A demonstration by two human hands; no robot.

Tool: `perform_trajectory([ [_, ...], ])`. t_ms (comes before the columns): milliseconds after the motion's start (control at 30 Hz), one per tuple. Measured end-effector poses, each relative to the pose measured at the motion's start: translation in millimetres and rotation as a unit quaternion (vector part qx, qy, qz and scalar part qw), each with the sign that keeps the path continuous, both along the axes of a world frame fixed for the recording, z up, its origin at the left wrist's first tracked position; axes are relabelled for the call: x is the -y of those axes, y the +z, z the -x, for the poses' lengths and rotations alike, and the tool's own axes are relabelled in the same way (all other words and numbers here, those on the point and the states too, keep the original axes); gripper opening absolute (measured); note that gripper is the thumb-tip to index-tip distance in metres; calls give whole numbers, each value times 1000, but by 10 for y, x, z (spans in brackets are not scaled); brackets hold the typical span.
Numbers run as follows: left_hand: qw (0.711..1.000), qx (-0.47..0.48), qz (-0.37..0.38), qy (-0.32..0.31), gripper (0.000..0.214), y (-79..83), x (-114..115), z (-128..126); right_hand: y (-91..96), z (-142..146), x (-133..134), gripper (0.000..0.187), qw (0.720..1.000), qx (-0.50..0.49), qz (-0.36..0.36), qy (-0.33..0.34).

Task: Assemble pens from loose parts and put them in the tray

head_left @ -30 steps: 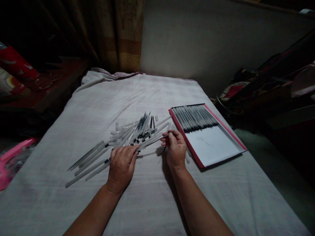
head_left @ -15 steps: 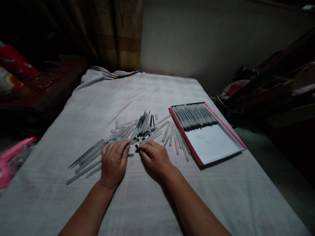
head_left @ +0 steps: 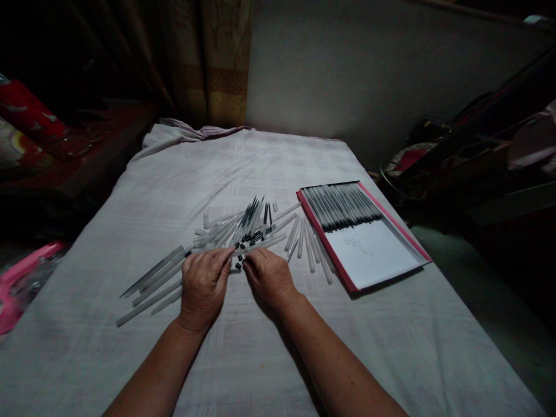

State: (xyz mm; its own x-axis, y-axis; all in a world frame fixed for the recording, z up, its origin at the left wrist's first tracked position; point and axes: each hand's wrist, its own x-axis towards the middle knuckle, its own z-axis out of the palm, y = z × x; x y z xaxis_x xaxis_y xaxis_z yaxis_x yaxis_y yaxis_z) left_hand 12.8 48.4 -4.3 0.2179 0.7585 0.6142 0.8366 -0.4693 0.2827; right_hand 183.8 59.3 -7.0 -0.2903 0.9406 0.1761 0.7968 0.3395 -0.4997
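My left hand [head_left: 205,282] is closed in a pinch, with the end of a clear pen barrel [head_left: 238,252] at its fingertips. Facing it, my right hand [head_left: 270,277] pinches a small black pen plug, mostly hidden by the fingers. More black plugs [head_left: 238,266] lie on the cloth between the hands. Just beyond them is a loose pile of clear barrels [head_left: 223,229] and dark ink refills [head_left: 251,213]. Several long barrels [head_left: 147,286] stick out to the left of my left hand.
A pink-edged shallow box [head_left: 330,255] at right holds a row of pens [head_left: 343,205] over a white bottom. Loose barrels [head_left: 310,249] lie against its left side. Pale checked cloth [head_left: 243,359] covers the table. A pink object [head_left: 21,278] sits beyond the left edge.
My right fingers have drawn slightly back and closed together near the black plugs. My left hand has shifted a little to the right. The pile and box stay put.
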Motion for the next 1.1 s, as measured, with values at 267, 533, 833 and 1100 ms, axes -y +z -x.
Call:
perform_trajectory([
  [267,1000,-4,2,-4,24,4,4,-5,-80,-132,38,24,958,-285,12,-38],
  [533,999,0,20,-31,24,7,36,-46,66,-130,66,23,749,-605,249,-105],
  [833,999,8,22,-45,24,30,43,-78,128,-207,10,28,654,-681,308,-116],
  [1100,998,15,19,-54,24,55,50,-90,136,-252,-14,27,611,-703,351,-99],
])
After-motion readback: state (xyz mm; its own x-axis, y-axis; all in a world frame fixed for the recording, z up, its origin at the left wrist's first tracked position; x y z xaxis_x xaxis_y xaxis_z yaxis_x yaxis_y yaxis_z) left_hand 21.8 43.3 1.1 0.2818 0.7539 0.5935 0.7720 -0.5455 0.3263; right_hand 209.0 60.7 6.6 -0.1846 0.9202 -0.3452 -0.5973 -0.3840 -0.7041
